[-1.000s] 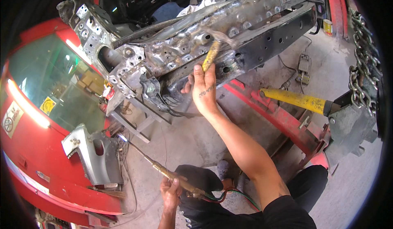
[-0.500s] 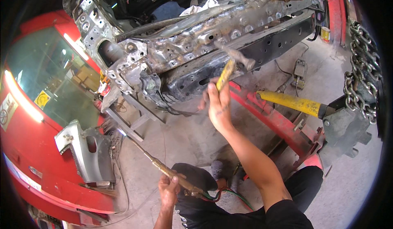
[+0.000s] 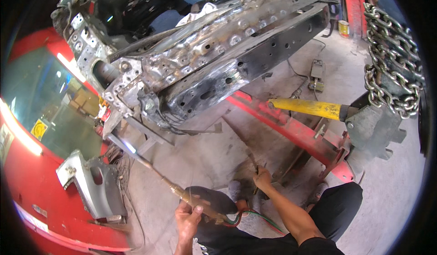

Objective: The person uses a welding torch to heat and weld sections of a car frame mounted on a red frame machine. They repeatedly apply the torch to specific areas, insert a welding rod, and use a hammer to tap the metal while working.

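Note:
My left hand (image 3: 187, 216) is closed round a brass gas torch (image 3: 180, 192), with red and green hoses (image 3: 248, 212) running from its rear end. Its long nozzle points up and left, with a bluish-white glow (image 3: 130, 148) near the tip. Low in front of my knees, my right hand (image 3: 262, 178) is closed on a narrow brownish-grey tool (image 3: 251, 160), blurred and partly hidden; its kind is unclear. Above both hands, apart from them, lies a black metal beam (image 3: 246, 68) with holes, along a bare, scorched vehicle panel (image 3: 200, 48).
A red frame rail (image 3: 282, 123) and a yellow bar (image 3: 307, 108) stand right of centre, beside hanging chains (image 3: 393, 54). At left are a red vehicle (image 3: 27, 173) and a loose silver fender (image 3: 98, 186). A grey box with a cable (image 3: 317, 75) sits on the floor.
My right hand has dropped from beside the beam, where it held a yellow-handled hammer, to low near my knees. The torch stays in my left hand. The view has shifted slightly.

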### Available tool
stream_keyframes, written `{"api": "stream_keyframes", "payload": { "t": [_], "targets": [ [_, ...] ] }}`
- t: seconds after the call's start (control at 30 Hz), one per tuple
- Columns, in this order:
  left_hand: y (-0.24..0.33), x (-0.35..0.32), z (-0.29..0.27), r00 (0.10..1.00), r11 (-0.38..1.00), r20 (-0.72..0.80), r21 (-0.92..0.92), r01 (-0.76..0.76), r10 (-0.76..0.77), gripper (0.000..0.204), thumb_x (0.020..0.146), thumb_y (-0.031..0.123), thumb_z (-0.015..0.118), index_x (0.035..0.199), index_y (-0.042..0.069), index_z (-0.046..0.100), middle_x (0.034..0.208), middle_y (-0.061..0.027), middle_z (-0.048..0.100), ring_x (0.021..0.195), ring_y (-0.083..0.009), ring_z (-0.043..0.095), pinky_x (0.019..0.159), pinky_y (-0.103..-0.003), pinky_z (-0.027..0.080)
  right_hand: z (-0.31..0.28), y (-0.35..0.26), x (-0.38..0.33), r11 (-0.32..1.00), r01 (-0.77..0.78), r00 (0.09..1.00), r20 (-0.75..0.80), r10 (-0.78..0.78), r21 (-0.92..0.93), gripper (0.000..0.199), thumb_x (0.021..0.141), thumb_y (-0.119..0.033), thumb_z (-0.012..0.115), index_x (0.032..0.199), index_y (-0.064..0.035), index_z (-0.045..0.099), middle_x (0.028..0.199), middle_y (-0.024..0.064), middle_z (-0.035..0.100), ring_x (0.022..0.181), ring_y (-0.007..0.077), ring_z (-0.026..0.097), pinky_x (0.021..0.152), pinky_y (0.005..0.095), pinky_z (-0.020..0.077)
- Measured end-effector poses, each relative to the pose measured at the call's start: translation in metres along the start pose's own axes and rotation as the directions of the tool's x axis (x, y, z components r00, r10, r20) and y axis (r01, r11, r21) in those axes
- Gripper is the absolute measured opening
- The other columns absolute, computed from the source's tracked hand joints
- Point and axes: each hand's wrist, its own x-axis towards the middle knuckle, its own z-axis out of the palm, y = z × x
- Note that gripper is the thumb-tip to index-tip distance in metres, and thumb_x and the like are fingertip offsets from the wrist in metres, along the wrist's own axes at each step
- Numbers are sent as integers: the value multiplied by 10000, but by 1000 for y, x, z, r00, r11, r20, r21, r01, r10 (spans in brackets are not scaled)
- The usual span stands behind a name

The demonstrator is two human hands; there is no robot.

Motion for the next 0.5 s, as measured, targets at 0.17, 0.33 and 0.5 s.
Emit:
{"api": "stream_keyframes", "payload": {
  "t": [0.17,0.33,0.5],
  "targets": [
    [9,15,21,996,997,57,58,60,-63,411,937,114,798,1283,-26,624,1048,-130,772,743,-74,605,643,-239,483,24,72,-4,994,1,998,59,6,-107,364,873,-237,666,1131,18,692,1024,319,710,1009,492,690,865,515,534],
    [-5,30,31,998,998,65,68,-6,2,299,942,151,808,1167,-13,700,946,-65,742,720,-62,569,620,-236,435,18,79,4,997,28,997,65,-32,68,399,863,-281,679,1086,49,714,974,315,717,954,436,719,845,474,535],
    [-4,43,41,982,999,186,34,37,-42,279,965,102,786,1206,-19,714,1001,-16,732,904,-84,637,846,-271,536,-20,43,-2,999,-37,980,198,35,6,388,867,-267,677,1052,72,709,911,313,707,913,432,720,827,477,534]
  ]
}}
